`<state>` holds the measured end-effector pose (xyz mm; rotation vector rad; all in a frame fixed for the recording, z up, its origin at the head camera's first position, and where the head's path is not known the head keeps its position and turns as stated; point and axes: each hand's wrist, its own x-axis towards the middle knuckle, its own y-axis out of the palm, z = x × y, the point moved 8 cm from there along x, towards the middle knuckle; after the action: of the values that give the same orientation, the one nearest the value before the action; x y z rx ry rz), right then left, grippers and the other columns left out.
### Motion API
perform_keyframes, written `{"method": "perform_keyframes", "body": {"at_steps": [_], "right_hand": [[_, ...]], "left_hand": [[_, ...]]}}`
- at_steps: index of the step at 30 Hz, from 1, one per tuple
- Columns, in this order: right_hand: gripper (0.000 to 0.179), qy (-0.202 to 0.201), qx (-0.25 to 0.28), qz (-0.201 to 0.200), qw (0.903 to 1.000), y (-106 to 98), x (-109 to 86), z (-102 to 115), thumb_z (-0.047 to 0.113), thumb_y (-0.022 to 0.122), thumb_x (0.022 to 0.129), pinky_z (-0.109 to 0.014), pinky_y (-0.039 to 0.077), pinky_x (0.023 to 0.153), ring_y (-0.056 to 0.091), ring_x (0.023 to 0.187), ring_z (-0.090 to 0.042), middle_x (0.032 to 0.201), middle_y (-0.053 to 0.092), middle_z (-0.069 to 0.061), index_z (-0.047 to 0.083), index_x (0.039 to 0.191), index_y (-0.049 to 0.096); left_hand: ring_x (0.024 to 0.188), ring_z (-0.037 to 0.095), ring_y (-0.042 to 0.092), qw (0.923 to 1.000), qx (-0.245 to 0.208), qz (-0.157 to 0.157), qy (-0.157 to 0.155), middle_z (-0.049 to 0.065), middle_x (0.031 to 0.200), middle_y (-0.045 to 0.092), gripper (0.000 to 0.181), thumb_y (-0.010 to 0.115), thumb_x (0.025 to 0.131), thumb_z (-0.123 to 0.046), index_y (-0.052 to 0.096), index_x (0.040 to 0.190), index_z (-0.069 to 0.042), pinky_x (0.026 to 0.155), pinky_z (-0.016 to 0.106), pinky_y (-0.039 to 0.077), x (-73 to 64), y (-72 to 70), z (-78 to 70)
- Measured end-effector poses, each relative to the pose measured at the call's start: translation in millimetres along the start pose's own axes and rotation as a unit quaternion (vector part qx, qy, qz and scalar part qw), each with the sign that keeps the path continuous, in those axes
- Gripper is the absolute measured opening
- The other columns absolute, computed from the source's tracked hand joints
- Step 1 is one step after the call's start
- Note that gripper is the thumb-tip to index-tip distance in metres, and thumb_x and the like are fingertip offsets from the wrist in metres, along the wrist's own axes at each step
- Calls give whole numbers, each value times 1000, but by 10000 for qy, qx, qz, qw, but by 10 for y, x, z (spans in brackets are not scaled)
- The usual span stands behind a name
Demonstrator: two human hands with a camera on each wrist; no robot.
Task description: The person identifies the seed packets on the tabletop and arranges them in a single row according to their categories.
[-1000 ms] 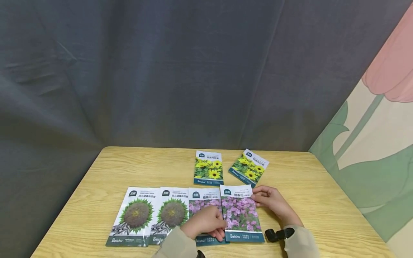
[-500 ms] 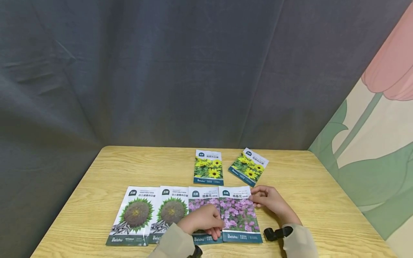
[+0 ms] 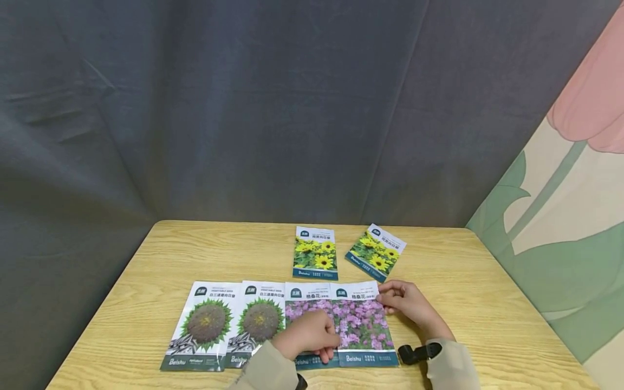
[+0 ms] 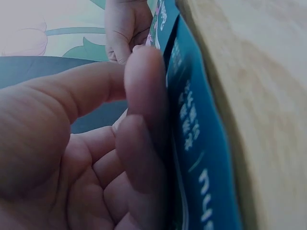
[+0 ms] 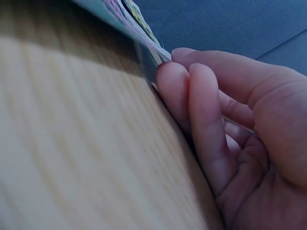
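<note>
So, clock face centred on the right purple packet, which lies flat on the wooden table. The right hand is at its 2 o'clock, thumb and index finger pinching that packet's edge near the top corner; the right wrist view shows the edge going between the fingertips.

The left hand is over at 8 to 9 o'clock, resting across the left purple packet. Its fingers are curled in, thumb and index tips together right by where the 2 purple packets meet. Can't tell whether they're pinching an edge or just pressing.

Further out at 9 o'clock are 2 sunflower-head packets, the inner one and the outer one, side by side in the same row. The straight yellow packet sits at 11 o'clock, and the tilted yellow packet is just past 12. Grey curtain behind the table, flower mural towards 2.
</note>
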<state>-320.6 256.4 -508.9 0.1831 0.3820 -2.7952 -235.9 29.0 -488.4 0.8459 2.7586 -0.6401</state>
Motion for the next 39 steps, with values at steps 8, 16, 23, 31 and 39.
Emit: {"method": "perform_keyframes", "body": {"at_steps": [8, 16, 23, 31, 39], "right_hand": [[32, -311, -10, 66, 9995, 23, -9, 57, 4, 68, 95, -23, 55, 57, 61, 62, -11, 80, 66, -10, -16, 114, 52], [25, -379, -59, 107, 9992, 37, -8, 72, 2, 67, 95, -22, 54, 56, 61, 60, -11, 79, 66, -11, -13, 106, 51], [23, -290, -96, 26, 9995, 26, -6, 64, 3, 68, 96, -22, 53, 56, 60, 60, -11, 79, 65, -10, -12, 106, 54], [23, -220, -1, -67, 9997, 2, -9, 48, 5, 66, 97, -22, 54, 56, 60, 61, -11, 82, 63, -9, -13, 107, 55], [26, -320, 179, -122, 9993, -9, -16, 41, 9, 61, 101, -24, 55, 57, 60, 62, -12, 83, 60, -10, -15, 109, 54]], "left_hand": [[48, 15, 58, 9995, 253, -187, 53, 4, 56, 63, 29, 71, 91, -9, 63, 63, -7, 68, 30, 56, -6, 0, -14], [48, 15, 58, 9992, 377, -137, -29, 4, 56, 63, 30, 71, 93, -12, 65, 64, -7, 67, 30, 55, -2, 1, -1], [46, 14, 57, 9984, 551, -112, -53, 4, 55, 63, 34, 71, 94, -15, 64, 61, -6, 68, 30, 56, -8, 5, -26], [46, 16, 57, 9988, 486, -105, -19, 6, 56, 63, 37, 70, 95, -16, 62, 61, -5, 65, 30, 55, -35, -7, -62], [55, 19, 61, 9978, 519, -322, 245, 4, 63, 63, 21, 67, 98, -15, 65, 78, -9, 61, 31, 49, -24, -132, -103]]}}
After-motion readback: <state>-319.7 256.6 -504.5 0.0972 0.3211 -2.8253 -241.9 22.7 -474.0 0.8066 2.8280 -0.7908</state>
